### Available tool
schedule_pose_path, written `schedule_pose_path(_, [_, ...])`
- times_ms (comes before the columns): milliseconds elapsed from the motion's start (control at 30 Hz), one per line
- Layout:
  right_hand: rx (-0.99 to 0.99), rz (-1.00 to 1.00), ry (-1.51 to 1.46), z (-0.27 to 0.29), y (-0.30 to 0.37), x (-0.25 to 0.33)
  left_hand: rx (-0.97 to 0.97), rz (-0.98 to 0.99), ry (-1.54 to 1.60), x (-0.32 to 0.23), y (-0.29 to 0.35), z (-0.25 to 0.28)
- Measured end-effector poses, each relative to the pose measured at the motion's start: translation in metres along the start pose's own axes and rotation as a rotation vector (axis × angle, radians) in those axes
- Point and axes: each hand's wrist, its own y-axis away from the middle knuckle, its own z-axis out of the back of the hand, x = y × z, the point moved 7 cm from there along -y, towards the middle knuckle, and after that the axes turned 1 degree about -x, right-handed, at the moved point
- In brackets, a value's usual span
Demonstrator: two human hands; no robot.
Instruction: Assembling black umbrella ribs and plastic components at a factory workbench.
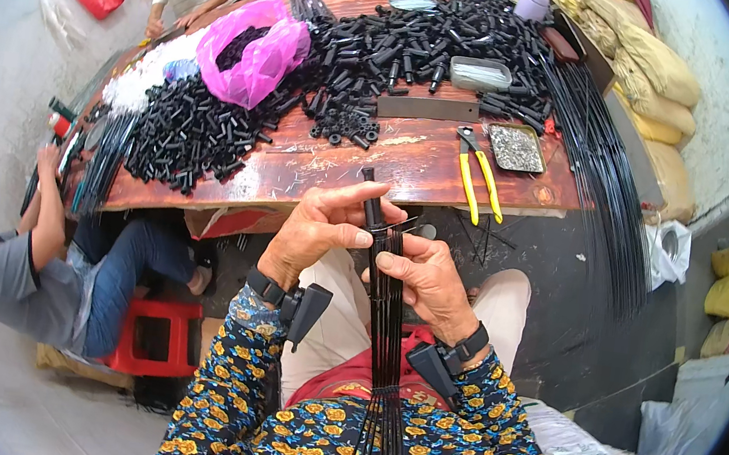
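A folded black umbrella frame (383, 336), a bundle of thin ribs around a shaft, stands lengthwise between my hands with its lower end against my flowered top. My left hand (313, 232) pinches the dark tube (373, 211) at its upper end between thumb and fingers. Just below and to the right, my right hand (427, 282) is closed around the ribs, thumb on top. A few rib ends stick out sideways between the hands. Fine parts at the joint are hidden by my fingers.
Heaps of black tubular parts (203, 128) cover much of the red wooden table (326, 172). Yellow-handled pincers (480, 178) lie near its edge, beside a tray of small metal pieces (516, 148). Long black rods (605, 185) overhang at right. A co-worker (36, 276) sits at left.
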Motion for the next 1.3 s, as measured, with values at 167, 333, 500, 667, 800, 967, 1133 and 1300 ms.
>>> schedule_pose_path(167, [0.046, 0.033, 0.056, -0.002, -0.002, 0.0, 0.164, -0.125, 0.083, 0.004, -0.003, 0.0])
schedule_pose_path(333, [0.12, 0.033, -0.025, -0.006, -0.004, 0.001, 0.209, -0.138, 0.139, 0.005, -0.004, -0.004])
schedule_pose_path(500, [0.168, 0.017, -0.041, -0.005, -0.009, -0.008, 0.193, -0.125, 0.045, 0.001, 0.0, -0.001])
schedule_pose_path(667, [0.15, 0.005, -0.049, -0.007, -0.009, -0.006, 0.101, -0.131, 0.091, 0.003, 0.004, 0.0])
schedule_pose_path(800, [0.071, 0.052, -0.034, 0.001, -0.009, -0.004, -0.403, -0.195, 0.001, -0.005, 0.023, 0.018])
schedule_pose_path(967, [0.041, 0.098, -0.072, 0.011, -0.007, 0.004, -0.02, -0.448, 0.003, -0.089, 0.065, -0.067])
schedule_pose_path(1133, [-0.007, 0.1, 0.007, 0.012, -0.006, 0.013, 0.567, -0.233, -0.17, -0.101, 0.072, -0.165])
schedule_pose_path(1300, [-0.035, 0.194, 0.044, 0.005, -0.011, 0.025, -0.349, -0.306, -0.301, -0.089, 0.066, -0.102])
